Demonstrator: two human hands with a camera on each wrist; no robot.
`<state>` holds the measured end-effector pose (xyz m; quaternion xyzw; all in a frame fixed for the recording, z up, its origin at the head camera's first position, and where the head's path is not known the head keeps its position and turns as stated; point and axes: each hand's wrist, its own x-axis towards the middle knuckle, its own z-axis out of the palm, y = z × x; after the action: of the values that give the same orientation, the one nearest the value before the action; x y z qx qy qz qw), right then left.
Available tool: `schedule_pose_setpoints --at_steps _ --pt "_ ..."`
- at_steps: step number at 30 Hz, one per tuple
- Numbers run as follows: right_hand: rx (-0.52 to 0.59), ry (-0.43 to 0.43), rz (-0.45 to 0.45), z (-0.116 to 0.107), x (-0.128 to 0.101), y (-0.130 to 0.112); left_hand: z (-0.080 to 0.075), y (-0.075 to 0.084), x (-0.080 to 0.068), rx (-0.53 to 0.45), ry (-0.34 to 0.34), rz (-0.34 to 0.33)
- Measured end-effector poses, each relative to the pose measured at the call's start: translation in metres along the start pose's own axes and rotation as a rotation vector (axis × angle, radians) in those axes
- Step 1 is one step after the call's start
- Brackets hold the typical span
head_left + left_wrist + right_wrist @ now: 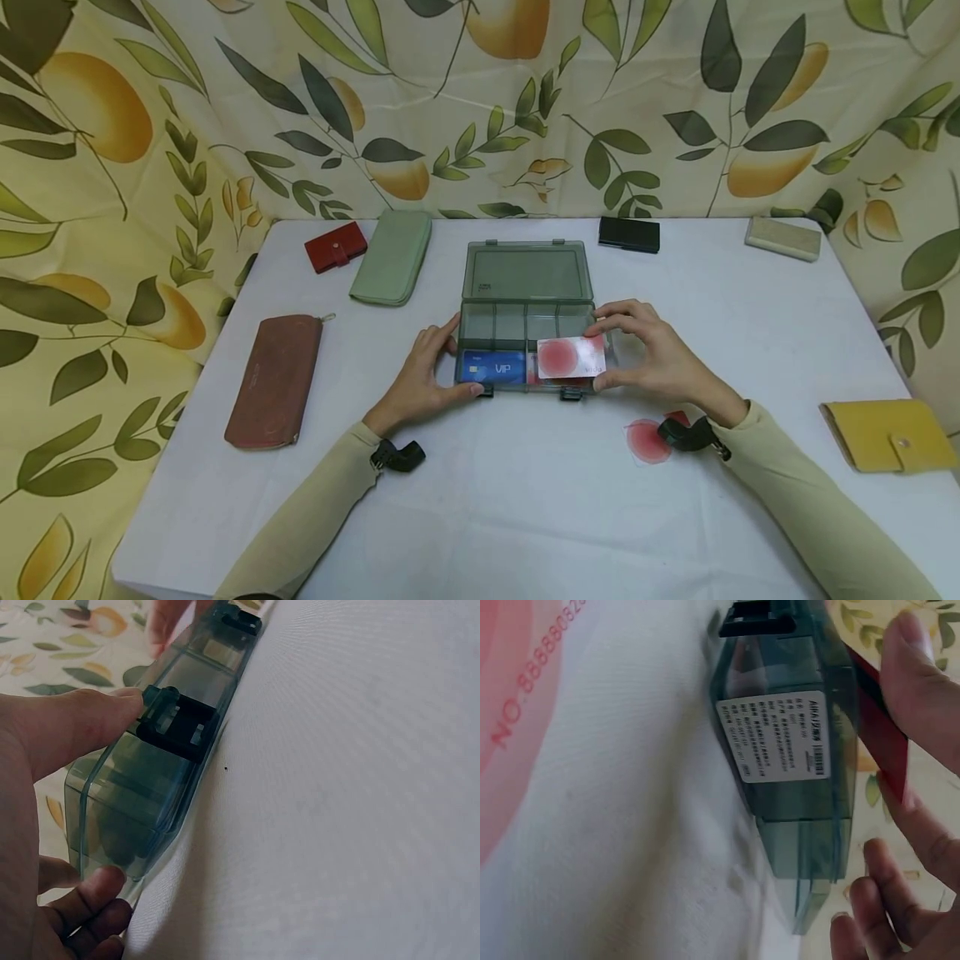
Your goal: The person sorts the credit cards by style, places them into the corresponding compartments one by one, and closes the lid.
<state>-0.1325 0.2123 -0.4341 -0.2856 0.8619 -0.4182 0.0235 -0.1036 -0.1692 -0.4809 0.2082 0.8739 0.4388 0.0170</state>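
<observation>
The print on the box's [528,271] lid is too small to read. In its front right compartment, the held card [572,357] hides most of something reddish [532,368]. Nearer the wearer than the box, a wrist camera [686,435] covers part of a loose card [647,443]. The label [776,737] on the box's side is too blurred to read fully. Beside the box, a pink card [514,682] is cut off, its number incomplete.
</observation>
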Motion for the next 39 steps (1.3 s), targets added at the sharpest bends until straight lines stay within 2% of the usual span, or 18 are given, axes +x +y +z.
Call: schedule_pose_setpoints --at_steps 6,11,15,21,26,33,39 --pt "-0.057 -0.041 0.011 0.004 0.001 0.000 0.000 0.000 0.001 0.002 0.001 -0.001" --pt "-0.082 -0.018 -0.013 -0.007 -0.006 0.001 0.001 0.000 0.001 0.001 0.003 0.001" --pt "-0.103 -0.015 0.035 -0.021 -0.022 0.002 0.001 0.000 0.001 0.009 0.004 0.015" --pt "-0.176 -0.062 0.137 -0.037 -0.054 0.006 0.001 -0.001 0.001 0.007 0.004 0.013" --pt "-0.209 -0.105 0.155 -0.040 -0.078 0.010 0.000 -0.001 0.000 0.002 -0.001 -0.003" --pt "-0.238 -0.113 0.119 -0.040 -0.098 0.017 0.001 -0.003 0.000 0.007 0.002 0.005" --pt "-0.265 -0.093 0.066 -0.036 -0.103 0.021 0.001 0.000 0.000 0.005 0.001 0.002"
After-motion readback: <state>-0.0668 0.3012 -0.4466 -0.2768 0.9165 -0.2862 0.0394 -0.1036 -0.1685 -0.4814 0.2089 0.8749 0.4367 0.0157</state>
